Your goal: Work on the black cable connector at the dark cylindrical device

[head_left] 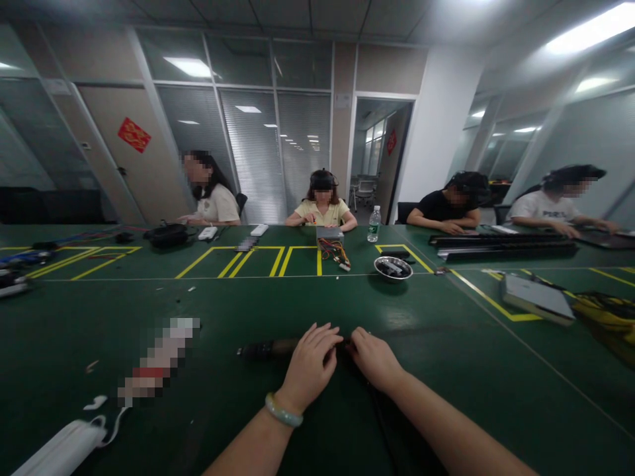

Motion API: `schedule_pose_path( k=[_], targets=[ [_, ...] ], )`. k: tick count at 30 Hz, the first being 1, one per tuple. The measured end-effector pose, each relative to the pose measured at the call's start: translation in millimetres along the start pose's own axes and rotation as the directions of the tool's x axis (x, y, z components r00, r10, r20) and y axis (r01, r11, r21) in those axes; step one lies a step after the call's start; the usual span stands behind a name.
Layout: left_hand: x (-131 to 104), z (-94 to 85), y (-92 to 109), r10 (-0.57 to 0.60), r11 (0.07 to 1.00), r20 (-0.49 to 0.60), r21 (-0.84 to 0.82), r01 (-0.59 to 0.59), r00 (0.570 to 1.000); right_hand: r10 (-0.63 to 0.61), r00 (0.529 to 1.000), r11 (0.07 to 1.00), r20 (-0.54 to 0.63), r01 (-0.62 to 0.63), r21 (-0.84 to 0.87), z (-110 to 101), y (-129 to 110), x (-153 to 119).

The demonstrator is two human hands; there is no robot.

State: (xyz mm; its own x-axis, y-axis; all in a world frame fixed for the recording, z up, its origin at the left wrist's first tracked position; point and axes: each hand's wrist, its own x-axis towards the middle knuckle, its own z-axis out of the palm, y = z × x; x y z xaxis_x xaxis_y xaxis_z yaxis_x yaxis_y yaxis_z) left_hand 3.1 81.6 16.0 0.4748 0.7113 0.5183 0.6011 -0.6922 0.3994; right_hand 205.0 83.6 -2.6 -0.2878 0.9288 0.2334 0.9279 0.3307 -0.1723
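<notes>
A dark, slim corded tool, which looks like an electric screwdriver, lies across the green table in front of me with its tip to the left. My left hand wraps over its rear part, fingers curled and pressed together. Close by on the right, my right hand has its fingers closed around the tail end, where a black cord runs down toward me. Between the two hands only a small dark piece shows; the fingers hide the rest.
A metal bowl of small dark parts stands ahead, near a water bottle. Across the table a person handles a metal box with coloured wires. A white mask lies at left; a grey flat box sits right.
</notes>
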Motion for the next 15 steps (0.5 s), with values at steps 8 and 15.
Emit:
schedule_pose_path(
  k=[8, 15],
  targets=[
    [-5, -3.4, -6, -0.037, 0.997, -0.012, -0.066, 0.036, 0.999, 0.274, 0.962, 0.960, -0.016, -0.274, -0.061, -32, 96, -50],
    [-5, 0.9, -6, -0.066, 0.984, 0.064, -0.159, 0.075, 0.996, 0.715, 0.694, 0.698, -0.085, -0.714, 0.041, -65, 239, -203]
  ],
)
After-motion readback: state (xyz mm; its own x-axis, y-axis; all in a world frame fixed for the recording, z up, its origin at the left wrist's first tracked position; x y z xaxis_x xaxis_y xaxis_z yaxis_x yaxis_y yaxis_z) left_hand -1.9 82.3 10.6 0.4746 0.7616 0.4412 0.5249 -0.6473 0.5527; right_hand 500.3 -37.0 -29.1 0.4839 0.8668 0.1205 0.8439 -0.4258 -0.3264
